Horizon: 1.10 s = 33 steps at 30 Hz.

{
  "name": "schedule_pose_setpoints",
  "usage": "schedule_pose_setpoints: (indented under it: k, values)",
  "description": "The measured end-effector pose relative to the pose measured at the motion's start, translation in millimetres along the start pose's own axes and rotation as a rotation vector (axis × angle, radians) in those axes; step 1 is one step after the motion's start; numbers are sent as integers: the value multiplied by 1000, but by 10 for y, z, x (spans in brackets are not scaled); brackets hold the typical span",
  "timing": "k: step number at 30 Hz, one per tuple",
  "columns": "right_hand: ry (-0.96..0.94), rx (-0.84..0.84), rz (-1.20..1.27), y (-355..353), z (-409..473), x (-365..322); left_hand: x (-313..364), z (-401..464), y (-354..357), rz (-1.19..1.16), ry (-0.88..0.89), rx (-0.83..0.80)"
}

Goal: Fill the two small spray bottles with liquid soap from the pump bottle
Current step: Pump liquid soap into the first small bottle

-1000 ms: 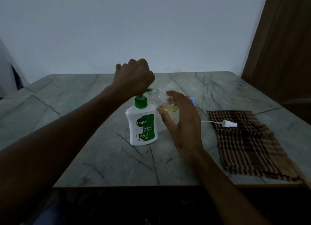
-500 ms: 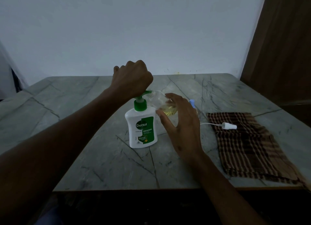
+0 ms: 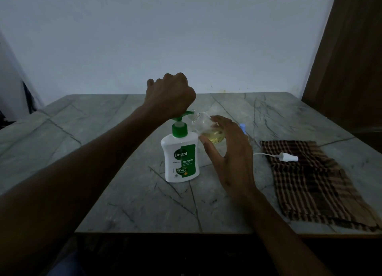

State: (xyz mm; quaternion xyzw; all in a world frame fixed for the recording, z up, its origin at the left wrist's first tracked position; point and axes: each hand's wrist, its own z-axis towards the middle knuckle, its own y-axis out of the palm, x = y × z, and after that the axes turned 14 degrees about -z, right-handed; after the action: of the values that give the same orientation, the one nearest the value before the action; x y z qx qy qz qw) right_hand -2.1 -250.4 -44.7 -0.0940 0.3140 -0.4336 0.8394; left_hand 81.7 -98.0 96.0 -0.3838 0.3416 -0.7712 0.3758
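A: Surroundings, item by item?

B: Grey veined stone worktop. Brown checked cloth, flat on its right part. White spray cap with its thin dip tube lies on the cloth's far edge, tube trailing left onto the stone. Pale wall behind; dark wooden panel at far right.

A: Anything blocking the view?

B: The right hand covers most of a second small bottle; only its light blue cap shows, just beyond the fingers. The left hand hides the top of the pump head.

A: Containers and contents?

B: White Dettol pump bottle, green collar and nozzle, upright near the worktop's middle; its fill level cannot be seen. Clear small spray bottle, uncapped, tilted, mouth at the nozzle tip, yellowish liquid soap pooled in its lower part.

A: Hands?

B: Left hand: closed fist, pressing down on the pump head. Right hand: fingers curled round the clear spray bottle, holding it off the worktop just right of the pump bottle.
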Motion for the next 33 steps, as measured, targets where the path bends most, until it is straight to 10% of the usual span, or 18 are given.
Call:
schedule_pose_setpoints:
  k: [33]
  values:
    - [-9,19,0,14,-8,6,-38,-1,61,60,40,-25]
